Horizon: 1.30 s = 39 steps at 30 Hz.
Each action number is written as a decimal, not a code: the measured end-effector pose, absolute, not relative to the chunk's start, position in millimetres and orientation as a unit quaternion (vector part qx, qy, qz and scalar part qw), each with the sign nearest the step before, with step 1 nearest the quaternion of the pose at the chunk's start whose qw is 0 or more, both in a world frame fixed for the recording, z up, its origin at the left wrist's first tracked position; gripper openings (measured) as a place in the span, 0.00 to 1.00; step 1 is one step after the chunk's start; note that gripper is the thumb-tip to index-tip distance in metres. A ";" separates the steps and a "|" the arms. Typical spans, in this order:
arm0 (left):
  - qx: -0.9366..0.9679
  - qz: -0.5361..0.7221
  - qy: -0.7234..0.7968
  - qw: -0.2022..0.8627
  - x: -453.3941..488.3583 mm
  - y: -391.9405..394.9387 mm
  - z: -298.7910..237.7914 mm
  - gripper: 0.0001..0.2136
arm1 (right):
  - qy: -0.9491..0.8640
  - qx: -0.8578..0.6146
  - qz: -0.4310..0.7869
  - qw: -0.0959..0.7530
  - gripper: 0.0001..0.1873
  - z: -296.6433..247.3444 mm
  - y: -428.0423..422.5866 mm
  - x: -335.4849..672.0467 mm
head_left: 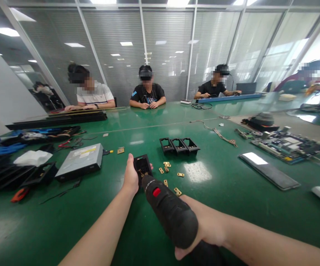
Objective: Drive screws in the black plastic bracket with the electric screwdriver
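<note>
My left hand point(131, 175) grips a black plastic frame point(142, 162) by its left side, tilted up off the green table. Small brass parts show inside it. In my right hand point(198, 218) is a black cordless drill point(168, 210) with a red switch on top. Its front end points into the frame; the bit's tip cannot be made out clearly. Several small brass plates point(180, 174), each with two holes, lie on the table just right of the frame. Beyond them stand three joined black frames point(178, 145) of a similar kind.
To the left lie a silver disc drive point(81, 159), more black frames point(39, 173) and blue gloves point(3, 145). On the right are a dark flat device point(269, 171) and a circuit board point(289, 142). Several people point(148, 92) sit along the table's far side.
</note>
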<state>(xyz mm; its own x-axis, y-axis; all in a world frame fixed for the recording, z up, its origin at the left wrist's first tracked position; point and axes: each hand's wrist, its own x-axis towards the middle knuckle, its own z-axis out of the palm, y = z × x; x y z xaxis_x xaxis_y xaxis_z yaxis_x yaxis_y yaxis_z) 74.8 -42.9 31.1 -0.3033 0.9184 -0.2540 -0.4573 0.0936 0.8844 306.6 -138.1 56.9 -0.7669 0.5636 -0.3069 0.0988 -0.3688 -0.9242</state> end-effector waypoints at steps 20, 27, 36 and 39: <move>0.269 0.617 0.517 0.528 73.1 -40.7 23.1 0.33 | -0.441 -0.306 0.826 0.174 0.27 34.0 -158.1 296.2; 0.271 0.620 0.511 0.531 73.6 -38.9 22.3 0.33 | -0.474 -0.270 0.821 0.167 0.26 27.5 -153.0 299.1; 0.276 0.623 0.509 0.526 75.0 -41.6 26.6 0.32 | -0.433 -0.308 0.828 0.180 0.27 36.7 -159.5 294.5; 0.272 0.623 0.508 0.529 74.8 -41.4 25.9 0.32 | -0.432 -0.311 0.828 0.178 0.29 40.7 -160.0 293.7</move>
<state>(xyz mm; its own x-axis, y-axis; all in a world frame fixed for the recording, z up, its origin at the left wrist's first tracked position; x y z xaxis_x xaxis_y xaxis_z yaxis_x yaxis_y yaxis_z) 74.8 -41.4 25.9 -0.2936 0.9350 -0.1987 -0.3828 0.0754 0.9207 293.7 -160.0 40.7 -0.7431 0.5635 -0.3611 -0.0265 -0.5639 -0.8254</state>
